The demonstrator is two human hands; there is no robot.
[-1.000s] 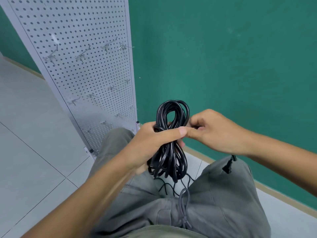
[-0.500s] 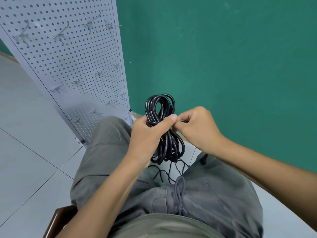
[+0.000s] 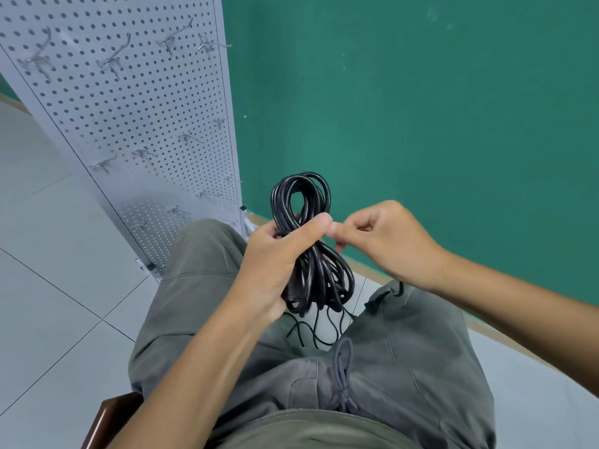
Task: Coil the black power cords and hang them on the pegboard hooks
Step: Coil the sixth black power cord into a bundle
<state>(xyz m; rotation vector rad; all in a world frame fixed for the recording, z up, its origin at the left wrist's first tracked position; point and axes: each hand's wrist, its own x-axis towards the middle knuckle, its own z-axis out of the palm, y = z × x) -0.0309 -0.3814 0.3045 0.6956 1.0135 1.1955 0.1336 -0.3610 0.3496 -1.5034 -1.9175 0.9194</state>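
While the left hand [image 3: 275, 264] grips the coiled cord [image 3: 311, 254], the right hand [image 3: 382, 241] pinches near it, on what I cannot tell; the hooks [image 3: 110, 63] are all bare, so hanging remains.

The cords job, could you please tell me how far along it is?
Done: one cord is gathered into a coil. In hand: the left hand grips its middle; the right hand pinches beside it, what it pinches hidden. Left: hanging it, since the pegboard hooks in view are bare; loose cord lies below.

Pegboard [image 3: 129, 102] hooks [image 3: 111, 63] bare; green wall [image 3: 421, 108] close ahead.
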